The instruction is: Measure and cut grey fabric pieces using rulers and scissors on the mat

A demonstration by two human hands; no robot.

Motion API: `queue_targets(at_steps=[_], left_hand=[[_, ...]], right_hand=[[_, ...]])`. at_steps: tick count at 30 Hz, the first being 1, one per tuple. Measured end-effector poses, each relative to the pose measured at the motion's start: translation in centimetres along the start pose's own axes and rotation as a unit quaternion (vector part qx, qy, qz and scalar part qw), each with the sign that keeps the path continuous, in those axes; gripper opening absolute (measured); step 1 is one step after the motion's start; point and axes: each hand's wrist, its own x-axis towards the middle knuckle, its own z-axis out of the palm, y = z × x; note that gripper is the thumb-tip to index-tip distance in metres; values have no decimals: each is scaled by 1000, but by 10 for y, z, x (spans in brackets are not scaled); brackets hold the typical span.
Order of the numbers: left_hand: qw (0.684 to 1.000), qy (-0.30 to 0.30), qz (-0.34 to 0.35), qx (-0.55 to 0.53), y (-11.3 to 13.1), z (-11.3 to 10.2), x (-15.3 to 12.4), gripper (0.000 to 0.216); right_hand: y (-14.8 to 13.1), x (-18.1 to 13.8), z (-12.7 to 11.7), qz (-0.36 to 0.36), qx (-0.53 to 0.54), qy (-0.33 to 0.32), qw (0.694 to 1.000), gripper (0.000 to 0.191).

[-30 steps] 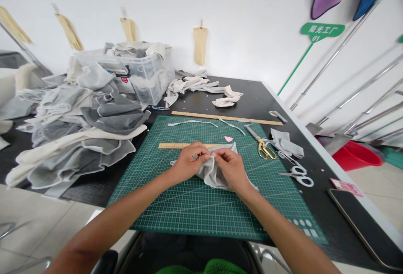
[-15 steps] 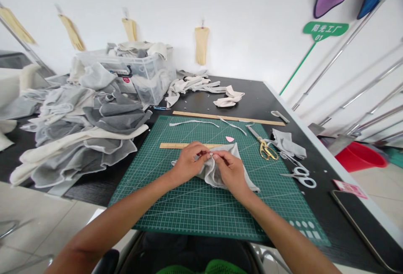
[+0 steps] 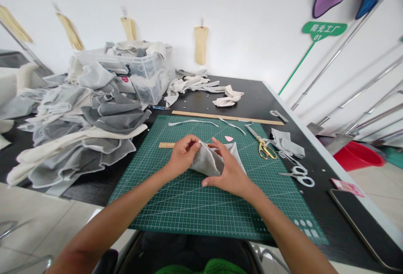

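The right hand [image 3: 231,174] covers part of the grey cloth [image 3: 206,161]. The small wooden ruler [image 3: 166,144] is mostly hidden behind the hands. The cloth lies on the green mat [image 3: 189,207]. The left hand [image 3: 181,156] seems to pinch its top edge. The right fingers lie spread flat on it.

Gold scissors [image 3: 265,148] near white scissors [image 3: 301,176] — fabric pile [image 3: 78,135] left, plastic bin [image 3: 143,76] behind.
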Motion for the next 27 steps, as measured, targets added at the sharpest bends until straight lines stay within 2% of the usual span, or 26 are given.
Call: queue_targets(at_steps=[1, 2, 3, 6, 7, 11, 15, 18, 20, 23, 27], left_hand=[[1000, 29, 0, -10, 0, -4, 2, 29], [998, 56, 4, -14, 0, -8, 5, 29], [997, 77, 12, -11, -1, -13, 8, 30], [990, 129, 52, 28, -2, -29, 17, 29], [985, 152, 66, 43, -3, -34, 20, 29], [960, 253, 99, 62, -10, -56, 32, 30], [939, 327, 101, 43, -22, -74, 43, 35], [939, 331, 85, -37, -27, -78, 48, 38], [941, 317, 68, -95, -27, -75, 49, 38], [943, 289, 29, -161, -25, -70, 47, 39], [941, 291, 0, -172, -23, -66, 46, 41]], right_hand=[[1, 1, -1, 15, -36, -16, 999, 124], [2, 2, -2, 27, -85, -34, 995, 119], [4, 3, -3, 37, -140, -53, 988, 101], [9, 8, -14, 47, -255, -62, 964, 22], [11, 10, -20, 50, -255, -50, 964, 11], [22, 14, -51, 76, -105, 31, 991, 10], [35, 14, -65, 81, 61, 87, 991, 16], [41, 14, -55, 86, 210, 135, 965, 21], [42, 15, -43, 97, 265, 174, 943, 24], [40, 17, -29, 120, 310, 212, 919, 28], [39, 20, -23, 125, 329, 245, 903, 38]])
